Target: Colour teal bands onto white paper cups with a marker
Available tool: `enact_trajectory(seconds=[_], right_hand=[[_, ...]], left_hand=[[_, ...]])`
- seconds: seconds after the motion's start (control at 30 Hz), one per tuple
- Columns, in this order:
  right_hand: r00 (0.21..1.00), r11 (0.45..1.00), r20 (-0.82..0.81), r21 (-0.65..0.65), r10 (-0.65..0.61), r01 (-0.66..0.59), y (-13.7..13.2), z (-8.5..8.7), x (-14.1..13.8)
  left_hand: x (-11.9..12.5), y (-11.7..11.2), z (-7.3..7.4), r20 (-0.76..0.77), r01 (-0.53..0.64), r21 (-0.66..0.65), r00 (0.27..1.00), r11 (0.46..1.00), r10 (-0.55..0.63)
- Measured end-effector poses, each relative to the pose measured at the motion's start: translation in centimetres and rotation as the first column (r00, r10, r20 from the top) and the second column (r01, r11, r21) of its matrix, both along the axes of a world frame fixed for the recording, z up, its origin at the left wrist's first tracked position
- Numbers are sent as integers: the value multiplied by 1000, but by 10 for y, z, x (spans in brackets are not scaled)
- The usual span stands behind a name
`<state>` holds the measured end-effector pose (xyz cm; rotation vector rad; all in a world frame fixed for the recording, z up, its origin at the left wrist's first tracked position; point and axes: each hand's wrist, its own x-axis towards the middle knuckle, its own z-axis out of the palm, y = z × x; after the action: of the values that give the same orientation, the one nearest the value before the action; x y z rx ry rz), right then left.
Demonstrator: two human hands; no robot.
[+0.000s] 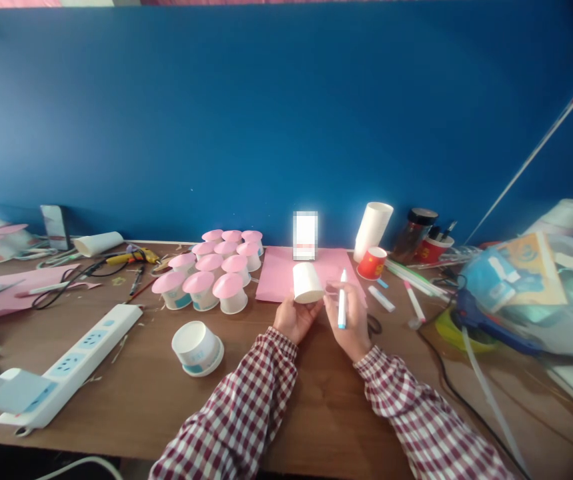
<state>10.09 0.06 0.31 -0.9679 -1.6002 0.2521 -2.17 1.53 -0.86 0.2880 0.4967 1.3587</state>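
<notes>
A white paper cup (307, 283) is held tilted in my left hand (296, 320), whose fingers wrap it from below. My right hand (352, 330), just right of the cup, has its fingers closed on a white marker (342, 303) with a light blue end pointing down toward me. Under and behind the cup lies a sheet of pink paper (273, 275). Beyond it a bright phone-like screen (305, 233) leans upright, its picture blurred out. Left of my hands stand several cups with pink cone tops (209, 281).
At front left are upturned stacked cups (197, 347) and a white power strip (73, 367). To the right stand a tall white cup stack (372, 230), a red cup (372, 264) and a dark-lidded jar (413, 235). A blue glue gun (496, 327) with its cable lies far right.
</notes>
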Motion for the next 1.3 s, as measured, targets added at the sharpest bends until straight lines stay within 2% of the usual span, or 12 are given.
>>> enact_trajectory(seconds=[0.17,0.33,0.53,0.63,0.77,0.87,1.03,1.3], right_hand=[[1000,999,15,43,4,-5,-2,-1,0],[999,997,33,75,-25,22,-3,1,-1],[996,994,82,103,-33,24,-5,1,-1],[995,994,99,110,-21,10,-5,0,0],[995,994,99,104,-20,9,-5,-1,0],[993,996,113,93,-22,11,-4,-2,1],[989,998,143,50,-46,39,0,-5,2],[994,998,99,-48,-47,52,5,-11,4]], left_hand=[[-2,1,-3,23,51,-48,998,998,-50],[-3,0,3,95,75,-96,993,993,-66],[-8,-2,7,84,106,-105,992,989,-98],[-8,-2,7,62,106,-81,993,991,-101],[-5,-4,5,-19,115,48,993,992,-114],[-1,-3,3,-82,57,116,996,992,-48],[3,0,-1,-179,-93,127,977,988,115],[2,0,1,-193,-123,89,971,988,139]])
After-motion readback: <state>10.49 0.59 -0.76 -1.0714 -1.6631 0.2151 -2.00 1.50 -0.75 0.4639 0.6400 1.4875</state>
